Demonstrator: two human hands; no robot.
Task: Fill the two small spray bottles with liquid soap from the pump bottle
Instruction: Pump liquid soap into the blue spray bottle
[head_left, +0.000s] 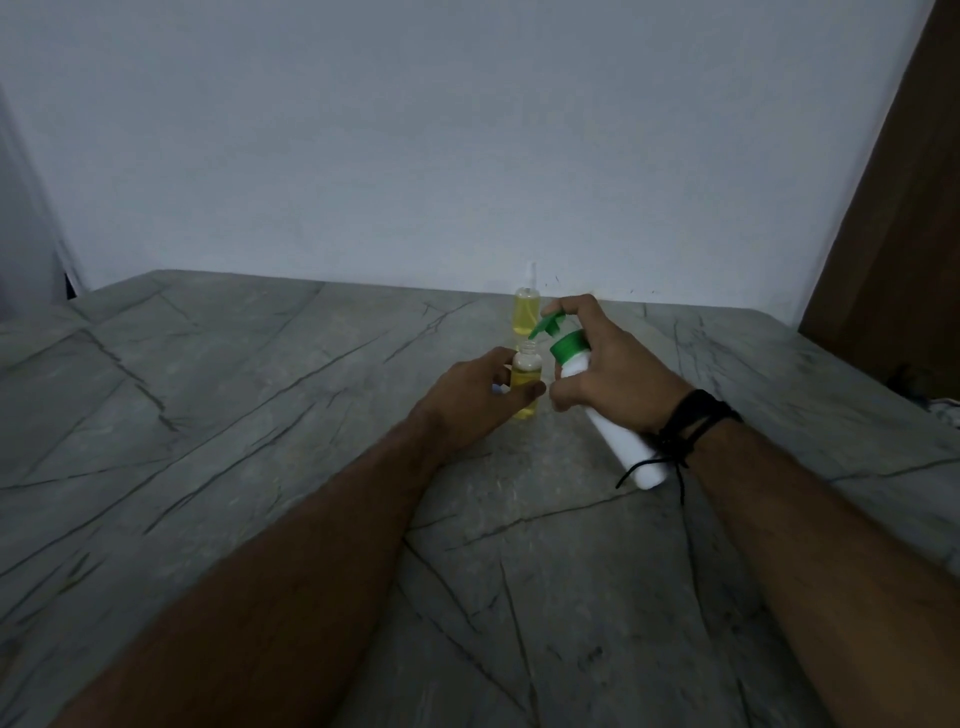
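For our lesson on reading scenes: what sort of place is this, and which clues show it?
Probably a home room: a veined stone slab against a plain painted wall, with a brown wooden panel at the right. No sink shows.

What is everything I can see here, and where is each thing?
open spray bottle: one, clear with yellow liquid, no cap, upright on the counter, held in the left hand
capped spray bottle: one, clear with yellow liquid, standing behind, near the wall
pump bottle: one, white with green pump, tilted, nozzle over the open bottle's mouth
counter: one, grey stone with dark veins
wall: one, pale grey, behind
wristband: one, black cord, right wrist
left hand: grips the open bottle
right hand: holds the pump bottle, finger on the pump
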